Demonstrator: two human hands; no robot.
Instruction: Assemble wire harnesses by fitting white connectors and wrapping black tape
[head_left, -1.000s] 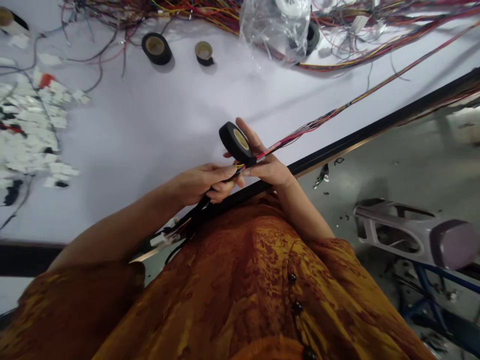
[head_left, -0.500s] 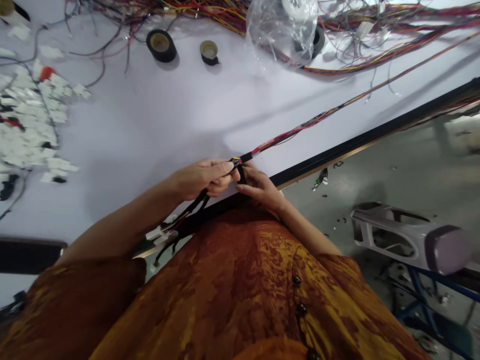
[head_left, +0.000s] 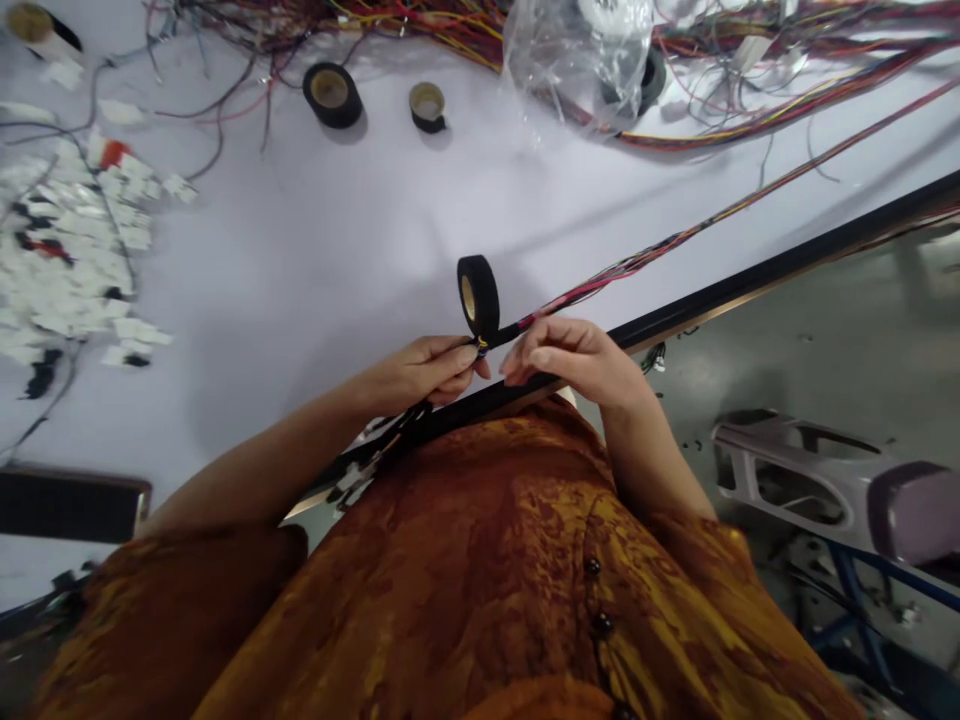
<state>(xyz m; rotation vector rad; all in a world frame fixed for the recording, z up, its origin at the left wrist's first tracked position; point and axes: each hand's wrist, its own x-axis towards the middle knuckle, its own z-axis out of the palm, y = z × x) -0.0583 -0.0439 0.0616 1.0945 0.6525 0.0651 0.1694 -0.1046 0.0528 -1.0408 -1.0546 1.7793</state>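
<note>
My left hand (head_left: 431, 372) is closed on a bundle of wires (head_left: 592, 285), pinching it between thumb and fingers where yellow and blue strands show. Beside the thumb, a roll of black tape (head_left: 487, 295) stands above the bundle, its lower edge against the black-wrapped part. My right hand (head_left: 574, 358) is just right of the roll and close to the wires. Its fingers are loosely bent and apart from the thumb, with nothing visible in them. From under my left hand, dark branches with pale connectors (head_left: 356, 480) hang past the table edge.
Two more tape rolls, a larger one (head_left: 345, 100) and a smaller one (head_left: 429, 122), lie farther back. White connectors (head_left: 75, 260) are heaped on the left. A plastic bag (head_left: 555, 70) rests by a thick wire bundle. The black table edge (head_left: 750, 275) runs diagonally; a stool (head_left: 795, 470) stands beyond.
The tape roll has come up from below the bundle, by my right hand, to stand above it. My right hand has moved right and up, apart from the roll. My left hand keeps its grip.
</note>
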